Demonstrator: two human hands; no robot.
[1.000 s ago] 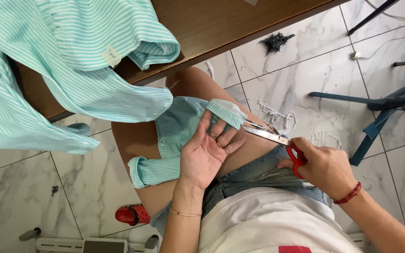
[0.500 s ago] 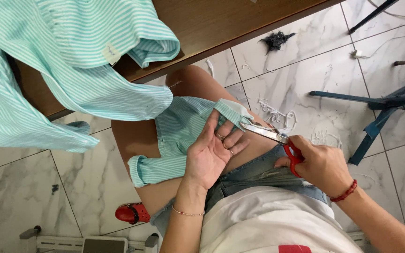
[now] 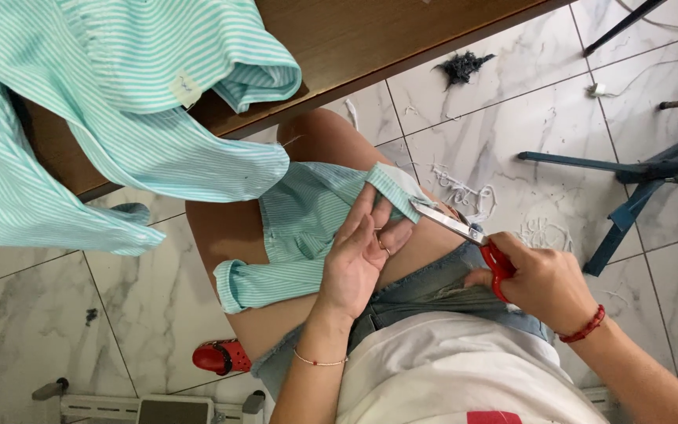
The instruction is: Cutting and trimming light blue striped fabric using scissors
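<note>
Change: since a second ago the fold of cloth under the left hand has slid a little toward the blades, and the right hand sits much where it was.
Left hand [image 3: 359, 263]: palm up on the lap, fingers spread and lying along the striped fabric piece [image 3: 315, 228]; its grip is loose, pressing the cloth flat against the thigh rather than clenching it.
Right hand [image 3: 539, 283]: grip closed around the red handles of the scissors [image 3: 464, 235], wrist wearing a red bracelet.
Scissors: blades point left and up, tips touching the folded edge of the fabric piece just beside the left fingertips [image 3: 374, 200].
Fabric piece: light green with white stripes, draped across the bare thigh, one rolled cuff end hanging below the left hand's wrist side.
Striped garment [image 3: 119, 102]: same green stripe, heaped on the brown counter [image 3: 402, 39] and spilling over its edge, apart from both hands.
Floor [image 3: 527, 141]: marble tiles strewn with white thread scraps [image 3: 464, 188]; a dark tuft [image 3: 464, 67] lies farther off.
Red shoe [image 3: 221, 357]: on the floor below the left forearm.
</note>
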